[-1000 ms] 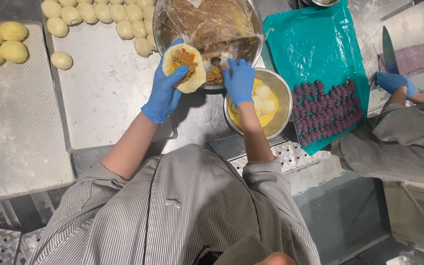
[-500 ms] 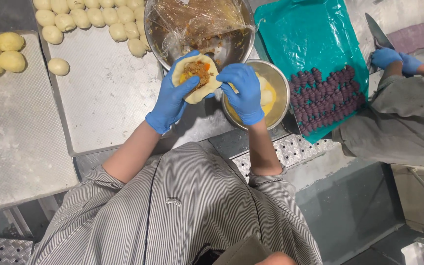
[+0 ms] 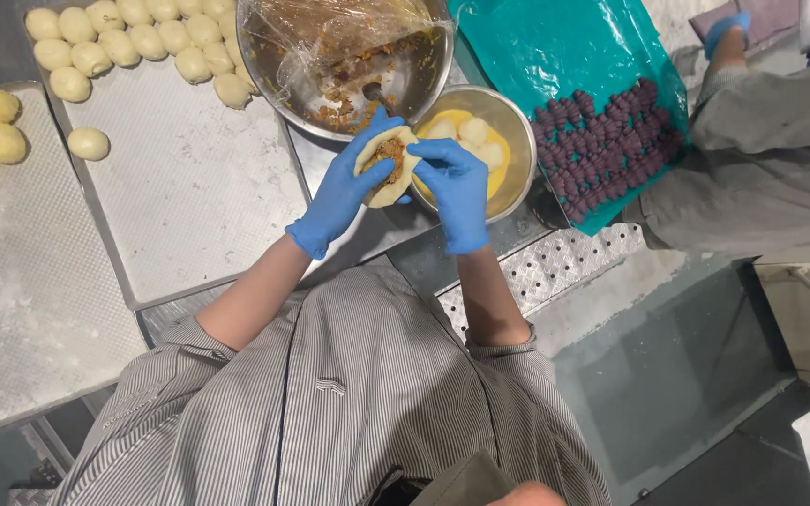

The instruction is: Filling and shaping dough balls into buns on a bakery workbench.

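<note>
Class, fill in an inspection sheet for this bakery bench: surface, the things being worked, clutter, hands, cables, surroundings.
Surface: metal trays, floury.
Worked things: dough round with brown filling; filling bowl under film.
Clutter: yellow bowl; dough balls; purple pieces on teal sheet.
Hands: left hand cups the dough, right hand pinches its edge; blue gloves.
Cables: nothing seen.
Surroundings: co-worker's sleeve at right.

Pale dough round, open, brownish filling, prob. meat.
</note>
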